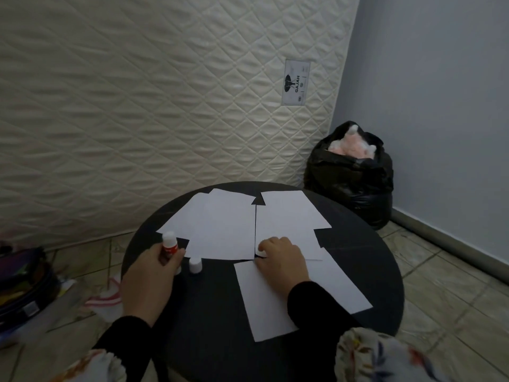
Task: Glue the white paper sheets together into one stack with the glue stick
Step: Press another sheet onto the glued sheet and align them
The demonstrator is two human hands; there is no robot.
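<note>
The left hand (154,271) is curled round the glue stick (169,248), holding it upright with its white tip uncovered, at the near left corner of the spread papers. The right hand (281,261) lies fingers-down on the far edge of the near sheet (325,288), its fingertips reaching the near corner of the right far sheet (292,216); whether it pinches that corner or only presses it I cannot tell. Beyond both hands, the left far sheets (217,224) overlap one another, so several papers lie loose and unglued on the round dark tabletop (209,312). The risk, as I judge it, is in alignment: the sheets sit at different angles, and if one is pressed down crooked once glued, the stack will set with stray corners. The open stick could also smear the tabletop or dry out while it waits. The white cap (195,264) stands just right of the left hand, between the two hands, and a careless sweep of either wrist may knock it over or send it rolling off the edge. The right forearm lies across the near sheet and could drag it. Farther off, beyond the right hand, a black bag (349,177) sits on the floor against the wall; a quilted mattress (137,106) leans behind the tabletop; a cloth (106,299) lies left of the left hand.
</note>
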